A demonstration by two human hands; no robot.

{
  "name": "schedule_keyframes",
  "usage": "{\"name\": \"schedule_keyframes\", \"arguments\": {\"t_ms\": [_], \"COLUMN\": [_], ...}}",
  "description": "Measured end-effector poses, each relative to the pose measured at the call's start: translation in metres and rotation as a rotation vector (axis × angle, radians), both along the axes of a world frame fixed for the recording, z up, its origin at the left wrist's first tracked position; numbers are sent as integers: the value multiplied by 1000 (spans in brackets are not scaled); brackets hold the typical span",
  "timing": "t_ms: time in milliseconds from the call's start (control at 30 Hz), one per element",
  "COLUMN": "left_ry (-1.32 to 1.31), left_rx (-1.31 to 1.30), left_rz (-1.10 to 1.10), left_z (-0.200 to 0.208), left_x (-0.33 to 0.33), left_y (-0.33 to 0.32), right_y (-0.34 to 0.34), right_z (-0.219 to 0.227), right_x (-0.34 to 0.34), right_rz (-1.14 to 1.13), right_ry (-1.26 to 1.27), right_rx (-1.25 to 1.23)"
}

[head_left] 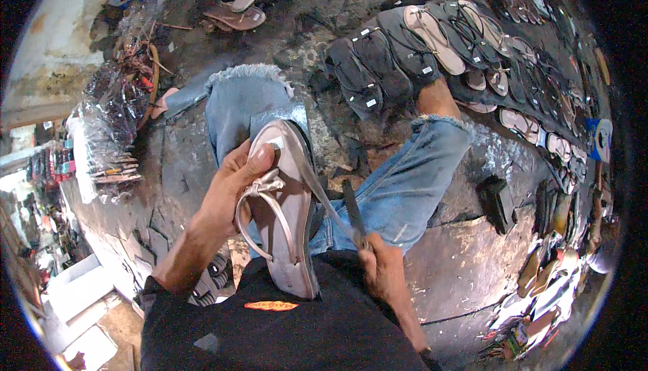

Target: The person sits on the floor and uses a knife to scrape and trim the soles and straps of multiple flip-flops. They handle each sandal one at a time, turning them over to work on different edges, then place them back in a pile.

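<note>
My left hand (pixel 233 179) is closed round a pale pinkish sandal (pixel 289 175), its thumb pressed on the insole near a small white sticker. The sandal stands almost upright over my lap, with a thin strap and a bow (pixel 265 183) on its left side. From the sole's right edge a narrow greyish strip (pixel 325 201) runs down to my right hand (pixel 383 266). That hand is closed, fingers wrapped round the lower end of a knife (pixel 351 206) whose dark flat blade points up. The strip's lower end meets the fist, so whether the fingers also pinch it is unclear.
Rows of dark and beige sandals (pixel 425 37) lie on the floor at far right. More sandals (pixel 253 7) lie at the far side. A plastic-wrapped stack (pixel 111 158) stands at left, a dark block (pixel 496 204) at right. Scraps (pixel 540 297) pile up near right.
</note>
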State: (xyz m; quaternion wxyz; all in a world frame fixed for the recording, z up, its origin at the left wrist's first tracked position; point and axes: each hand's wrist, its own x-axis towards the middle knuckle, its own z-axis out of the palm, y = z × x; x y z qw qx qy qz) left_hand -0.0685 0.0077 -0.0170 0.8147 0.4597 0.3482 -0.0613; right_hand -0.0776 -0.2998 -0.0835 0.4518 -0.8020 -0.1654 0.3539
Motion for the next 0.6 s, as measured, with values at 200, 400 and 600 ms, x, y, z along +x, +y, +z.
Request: {"name": "schedule_keyframes", "arguments": {"t_ms": [200,400,600], "left_ry": [120,151,153], "left_rx": [90,70,86], "left_rz": [-136,-174,-208], "left_z": [14,14,11], "left_x": [19,30,36], "left_y": [10,23,28], "right_y": [68,98,117], "right_z": [-18,3,21], "right_x": [75,121,154], "right_rz": [26,132,248], "right_ry": [-195,-241,-257], "right_rx": [76,42,6]}}
